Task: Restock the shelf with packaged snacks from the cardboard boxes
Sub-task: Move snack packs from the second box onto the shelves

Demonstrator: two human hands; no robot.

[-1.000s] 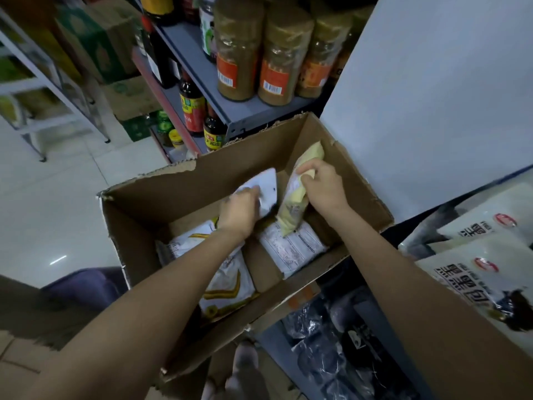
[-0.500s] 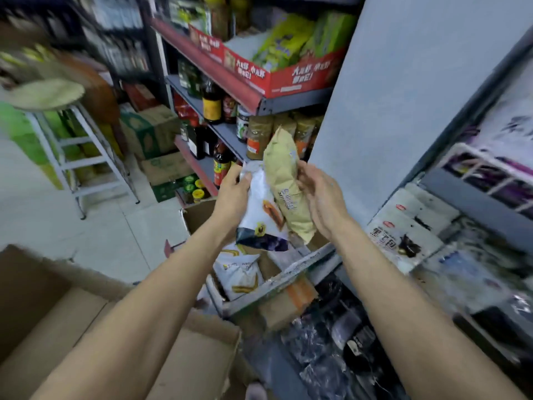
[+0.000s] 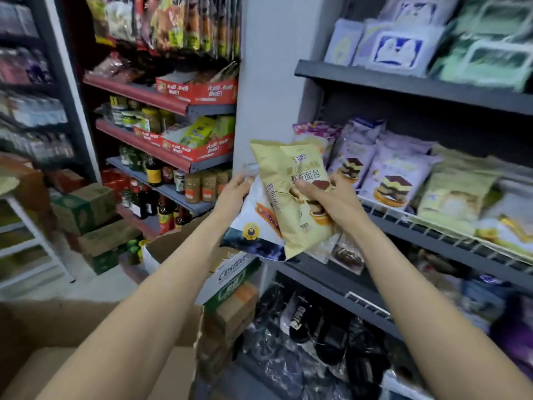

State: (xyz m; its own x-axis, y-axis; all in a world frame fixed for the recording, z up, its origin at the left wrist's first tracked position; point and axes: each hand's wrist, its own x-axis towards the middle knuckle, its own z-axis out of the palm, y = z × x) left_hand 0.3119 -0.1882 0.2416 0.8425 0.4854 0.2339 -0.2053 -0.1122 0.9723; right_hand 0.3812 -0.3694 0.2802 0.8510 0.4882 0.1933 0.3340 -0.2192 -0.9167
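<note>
My right hand point(image 3: 331, 202) grips a pale yellow snack bag point(image 3: 291, 180) with brown print, thumb across its front. My left hand point(image 3: 232, 194) holds a white and dark blue snack bag point(image 3: 253, 226) by its upper left edge, partly behind the yellow one. Both bags are raised in front of the wire-fronted shelf point(image 3: 450, 238) at the right, which carries purple cake packs point(image 3: 389, 174) and yellow bags point(image 3: 452, 194). A cardboard box point(image 3: 178, 241) shows below my left forearm; its inside is hidden.
A large open cardboard box point(image 3: 57, 327) fills the bottom left corner. Stacked printed cartons point(image 3: 233, 287) stand under the bags. Left shelves hold bottles and jars point(image 3: 199, 186) and red display trays point(image 3: 202, 90). Green-brown cartons point(image 3: 86, 209) sit on the floor. Dark packets point(image 3: 317, 327) fill the lowest shelf.
Both hands lifted the two bags out of the cardboard box and up toward the right-hand shelf. The view swung up from the box to the shelves.
</note>
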